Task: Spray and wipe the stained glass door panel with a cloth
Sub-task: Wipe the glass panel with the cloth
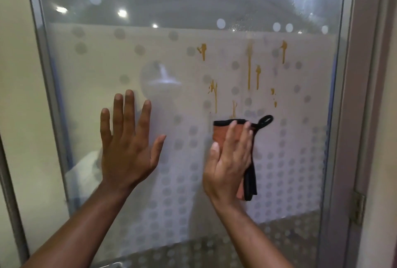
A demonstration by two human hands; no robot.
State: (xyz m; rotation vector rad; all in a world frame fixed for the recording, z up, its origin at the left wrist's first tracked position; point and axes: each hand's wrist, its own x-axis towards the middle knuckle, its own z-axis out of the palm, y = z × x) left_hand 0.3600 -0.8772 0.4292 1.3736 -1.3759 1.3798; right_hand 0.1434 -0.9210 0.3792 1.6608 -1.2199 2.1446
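A: Glass door panel [90, 57], frosted and printed with grey dots, is seen filling most of the head view, framed in a grey metal frame [46, 57].

B: Stains?

A: Yellow-brown drip streaks [249, 67] are seen on the right half of the panel, in the upper-middle zone. Several runs are spread from left of centre to near the right edge. Droplets or mist are visible along the top of the glass.

B: Cloth?

A: Orange cloth with black edging and a black hanging loop [223, 131] is pressed against the glass just below the lowest streaks. The loop sticks out to the upper right. A black part of the cloth hangs down below the palm.

B: Hand states?

A: Right hand [228, 160] is laid nearly flat over the cloth, fingers extended and only slightly bent; the cloth is pinned to the glass by it rather than gripped in a fist. Left hand [126, 147] is spread fully open, nothing held, on or just at the glass to the left of the cloth. Actual contact cannot be confirmed.

B: Anything else?

A: A brass hinge [358, 207] is visible on the pale door jamb at lower right.
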